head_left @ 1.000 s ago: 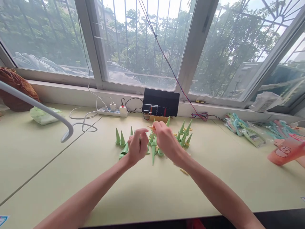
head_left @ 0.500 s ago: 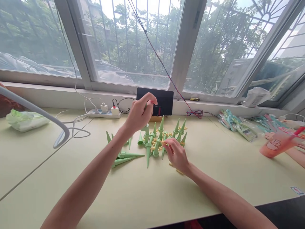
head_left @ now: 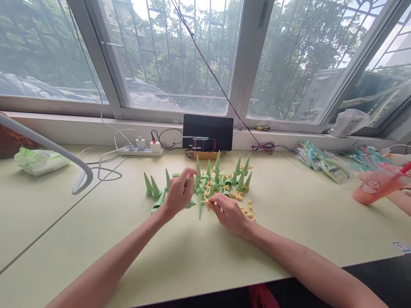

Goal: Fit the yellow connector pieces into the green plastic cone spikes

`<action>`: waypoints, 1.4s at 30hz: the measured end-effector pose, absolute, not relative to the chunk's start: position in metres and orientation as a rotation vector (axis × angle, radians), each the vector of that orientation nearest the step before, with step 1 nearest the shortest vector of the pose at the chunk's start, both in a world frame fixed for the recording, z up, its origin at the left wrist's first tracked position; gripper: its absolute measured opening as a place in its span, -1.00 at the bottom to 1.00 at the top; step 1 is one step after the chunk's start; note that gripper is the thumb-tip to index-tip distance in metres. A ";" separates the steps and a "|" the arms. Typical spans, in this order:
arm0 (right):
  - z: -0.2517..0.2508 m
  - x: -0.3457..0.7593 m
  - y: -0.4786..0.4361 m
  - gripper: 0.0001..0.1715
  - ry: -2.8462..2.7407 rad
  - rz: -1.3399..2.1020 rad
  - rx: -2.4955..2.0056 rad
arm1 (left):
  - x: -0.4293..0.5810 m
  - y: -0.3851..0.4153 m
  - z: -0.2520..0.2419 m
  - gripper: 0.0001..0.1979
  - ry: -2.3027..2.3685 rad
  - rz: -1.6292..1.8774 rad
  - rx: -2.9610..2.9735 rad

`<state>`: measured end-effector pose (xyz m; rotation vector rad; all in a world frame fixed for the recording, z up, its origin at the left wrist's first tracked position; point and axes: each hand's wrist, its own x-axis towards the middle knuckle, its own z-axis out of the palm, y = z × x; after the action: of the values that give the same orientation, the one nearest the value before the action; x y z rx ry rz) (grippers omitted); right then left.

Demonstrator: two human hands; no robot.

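My left hand point(head_left: 182, 190) is closed, with its fingertips curled in beside an upright green spike point(head_left: 198, 166). What it holds, if anything, is hidden behind the fingers. My right hand point(head_left: 229, 211) pinches a small yellow plastic piece point(head_left: 206, 202) between thumb and fingertips, near the front of the cluster. Several green cone-shaped spikes stand or lie around both hands, among them one pointing toward me point(head_left: 200, 207) and an upright pair point(head_left: 152, 186) on the left. Small loose yellow pieces point(head_left: 246, 211) lie to the right of my right hand.
Behind the spikes a dark tablet point(head_left: 208, 132) leans at the window sill. A power strip point(head_left: 141, 150) with cables is at back left, near a grey curved bar point(head_left: 54, 147). On the right are bagged items point(head_left: 324, 162), a red drink cup point(head_left: 369, 188) and another person's arm point(head_left: 400, 203).
My left hand has come down from in front of the tablet to the spikes. My right hand has moved slightly left and toward me, a yellow piece still in its fingers.
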<state>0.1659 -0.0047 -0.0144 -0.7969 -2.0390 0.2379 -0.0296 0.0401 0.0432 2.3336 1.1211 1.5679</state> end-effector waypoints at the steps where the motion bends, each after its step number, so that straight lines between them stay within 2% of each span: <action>1: -0.014 0.167 -0.005 -0.83 -2.058 0.241 -0.811 | -0.032 0.037 0.035 -0.81 1.158 1.551 2.323; 12: -0.015 0.171 -0.001 -0.82 -2.061 0.236 -0.976 | -0.026 0.027 0.000 -0.79 1.231 1.333 2.405; 20: -0.008 0.167 -0.008 -0.86 -1.882 0.422 -0.931 | -0.034 0.027 0.014 -0.78 1.030 1.138 2.536; 24: -0.005 0.167 -0.010 -0.86 -1.857 0.480 -0.937 | -0.040 0.028 0.023 -0.79 0.908 1.160 2.539; 30: -0.004 0.167 -0.011 -0.85 -1.805 0.511 -0.961 | -0.048 0.031 0.030 -0.62 0.814 1.214 2.590; 36: -0.002 0.167 -0.012 -0.85 -1.774 0.492 -0.939 | -0.045 0.035 0.020 -0.63 0.886 1.121 2.775; 42: -0.002 0.167 -0.012 -0.82 -1.782 0.490 -0.942 | -0.037 0.035 0.019 -0.41 1.057 1.174 2.527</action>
<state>0.1667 -0.0123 -0.0024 -0.9418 -1.7822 0.4899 -0.0367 0.0350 0.0195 2.5266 1.0570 1.1736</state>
